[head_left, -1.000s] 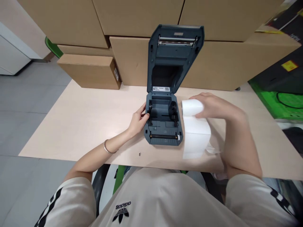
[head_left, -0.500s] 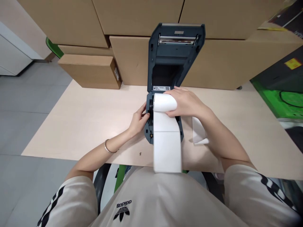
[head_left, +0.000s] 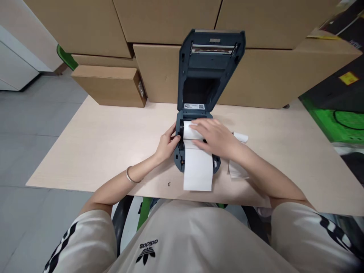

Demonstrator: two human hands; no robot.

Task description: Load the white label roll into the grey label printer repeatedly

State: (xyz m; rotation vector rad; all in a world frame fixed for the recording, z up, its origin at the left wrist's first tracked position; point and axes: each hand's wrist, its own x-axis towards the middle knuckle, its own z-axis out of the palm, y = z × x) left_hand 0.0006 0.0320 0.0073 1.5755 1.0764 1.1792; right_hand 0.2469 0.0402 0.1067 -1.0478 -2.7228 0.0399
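Observation:
A dark blue-grey label printer [head_left: 212, 68] stands on the table with its lid raised upright. A white label roll [head_left: 190, 130] sits in its open bay, and its loose white strip [head_left: 198, 170] runs forward over the printer's front onto the table. My right hand [head_left: 215, 137] rests on top of the roll with fingers laid across it. My left hand [head_left: 167, 144] grips the printer's left side wall, thumb at the inner guide. A loose piece of white paper [head_left: 236, 168] lies just right of the printer.
The pale wooden table [head_left: 108, 144] ends near my lap. Stacked cardboard boxes [head_left: 159, 22] line its back edge, with a smaller box [head_left: 109, 85] at the back left. Green and black packaging [head_left: 338, 121] lies at the right. Grey floor on the left.
My right hand carried the roll from the table right of the printer, over the bay, and down into it. The strip now lies shorter over the front. My left hand stayed put.

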